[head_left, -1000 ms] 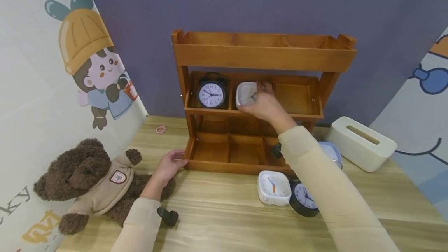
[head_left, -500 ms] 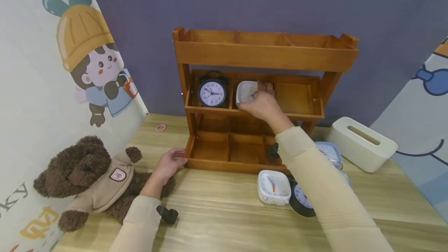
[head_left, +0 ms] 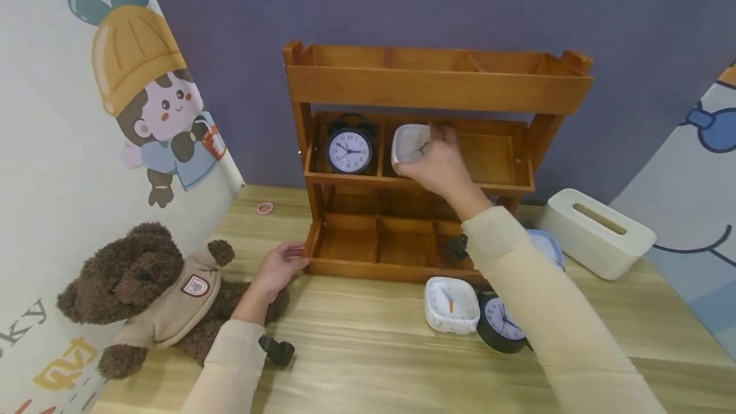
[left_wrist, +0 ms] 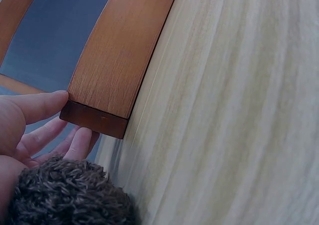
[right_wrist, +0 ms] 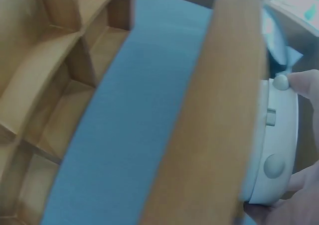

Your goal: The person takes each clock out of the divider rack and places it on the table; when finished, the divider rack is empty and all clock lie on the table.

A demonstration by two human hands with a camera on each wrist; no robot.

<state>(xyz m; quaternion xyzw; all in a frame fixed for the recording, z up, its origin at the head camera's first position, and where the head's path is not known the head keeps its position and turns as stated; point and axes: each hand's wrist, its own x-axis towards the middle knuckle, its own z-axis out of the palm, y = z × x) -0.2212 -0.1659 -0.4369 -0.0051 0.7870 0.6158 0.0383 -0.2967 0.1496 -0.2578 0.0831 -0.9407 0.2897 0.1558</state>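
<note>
A white, square-cornered alarm clock (head_left: 409,143) is in the middle compartment of the brown wooden shelf's (head_left: 437,89) middle tier. My right hand (head_left: 439,165) grips it by its sides, covering part of the dial. Side-on in the right wrist view, the same white alarm clock (right_wrist: 274,145) shows a round knob and a small foot, with fingertips at both ends. My left hand (head_left: 280,270) touches the shelf's lower left corner with extended fingers. Up close in the left wrist view, my left hand's fingertips (left_wrist: 57,103) meet the end of the board (left_wrist: 112,60).
A black alarm clock (head_left: 349,151) stands in the compartment to the left. On the table are another white clock (head_left: 451,304), a round black clock (head_left: 499,324), a blue-rimmed clock (head_left: 546,246) partly behind my sleeve, a tissue box (head_left: 598,232), a teddy bear (head_left: 167,299) and a pink ring (head_left: 265,208).
My right hand and the white alarm clock have shifted slightly up and to the right within the compartment. The left hand stays at the shelf's corner.
</note>
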